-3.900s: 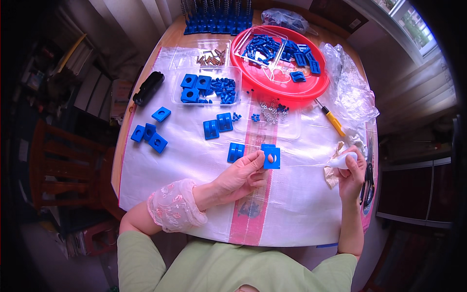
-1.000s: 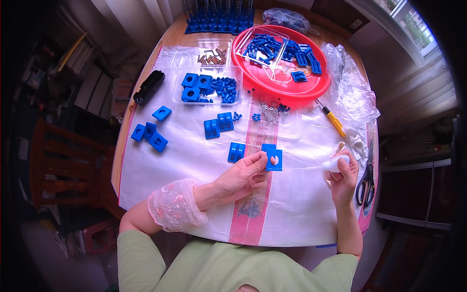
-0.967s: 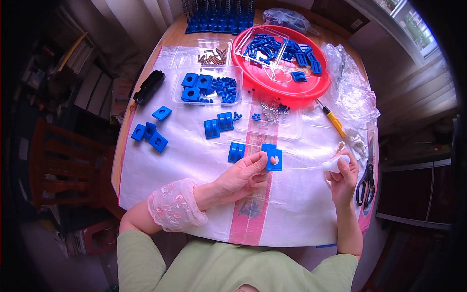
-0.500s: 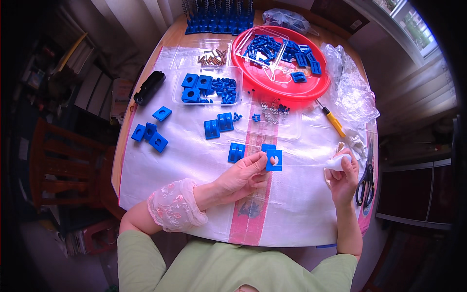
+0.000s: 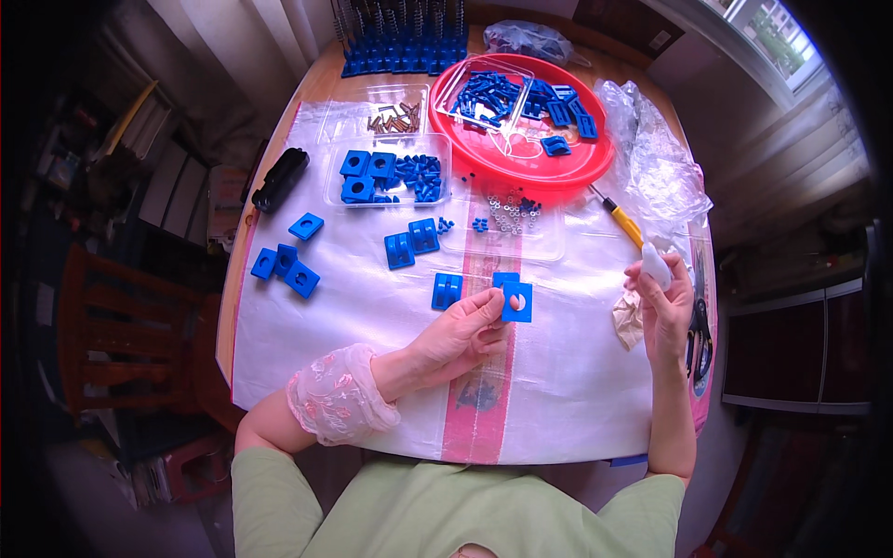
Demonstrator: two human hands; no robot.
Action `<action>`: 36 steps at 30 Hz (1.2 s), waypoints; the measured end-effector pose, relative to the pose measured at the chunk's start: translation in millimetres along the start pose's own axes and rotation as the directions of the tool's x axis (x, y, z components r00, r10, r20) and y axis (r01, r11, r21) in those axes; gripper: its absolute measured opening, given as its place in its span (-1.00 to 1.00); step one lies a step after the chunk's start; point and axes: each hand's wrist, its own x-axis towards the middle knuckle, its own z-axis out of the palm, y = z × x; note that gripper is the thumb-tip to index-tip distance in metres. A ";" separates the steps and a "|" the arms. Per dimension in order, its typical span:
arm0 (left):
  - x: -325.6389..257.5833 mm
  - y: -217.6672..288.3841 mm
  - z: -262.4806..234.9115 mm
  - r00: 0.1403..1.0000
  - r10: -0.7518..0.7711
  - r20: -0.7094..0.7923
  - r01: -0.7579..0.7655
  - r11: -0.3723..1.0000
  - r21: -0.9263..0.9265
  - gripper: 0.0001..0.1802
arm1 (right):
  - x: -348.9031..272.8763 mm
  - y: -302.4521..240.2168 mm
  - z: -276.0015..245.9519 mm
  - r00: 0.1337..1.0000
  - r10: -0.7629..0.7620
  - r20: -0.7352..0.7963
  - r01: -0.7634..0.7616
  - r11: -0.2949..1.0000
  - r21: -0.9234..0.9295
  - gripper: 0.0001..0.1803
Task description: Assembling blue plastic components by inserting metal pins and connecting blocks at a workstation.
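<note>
A blue square plastic piece with a round hole (image 5: 526, 313) is pinched between the thumb and fingers of my left hand (image 5: 453, 333), held upright over the cloth. Just behind it, another blue piece (image 5: 504, 278) shows partly. A blue block with curved ridges (image 5: 446, 291) lies to the left of my fingertips. At the right, my right hand (image 5: 668, 312) is closed round a small white bottle (image 5: 656, 268), its narrow tip pointing up. Beside that hand lies a crumpled piece of brownish paper (image 5: 629, 319).
Scissors (image 5: 699, 344) and a yellow-handled tool (image 5: 627, 225) lie at the right. Loose blue squares (image 5: 299, 279) are at the left. Farther off stand a clear box of blue parts (image 5: 386, 200), a tray of screws (image 5: 395, 119) and a red basin (image 5: 595, 172).
My right hand has turned the white bottle from lying sideways to tip-up and raised it slightly. The brownish paper shows more. My left hand keeps its pinch on the blue piece.
</note>
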 end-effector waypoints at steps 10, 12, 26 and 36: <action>-0.7 0.1 1.9 1.000 -0.004 0.010 0.003 0.999 0.041 -0.72 | 15.8 -16.1 1.4 0.997 0.071 -0.005 -0.070 0.961 -0.268 -0.78; -0.3 -0.5 0.7 1.000 0.002 0.020 -0.002 0.999 0.043 -0.72 | 19.7 -16.8 -5.4 0.994 0.106 0.001 -0.099 0.924 -0.370 -0.79; -1.0 -1.7 1.0 1.000 0.006 0.001 -0.006 0.999 0.034 -0.73 | 54.6 22.9 17.7 0.976 -0.087 0.200 0.209 0.635 -0.744 -0.83; -0.8 -1.0 4.7 1.000 0.005 -0.013 -0.005 0.998 0.062 -0.72 | 55.1 30.8 18.2 0.983 -0.093 0.159 0.182 0.604 -0.776 -0.72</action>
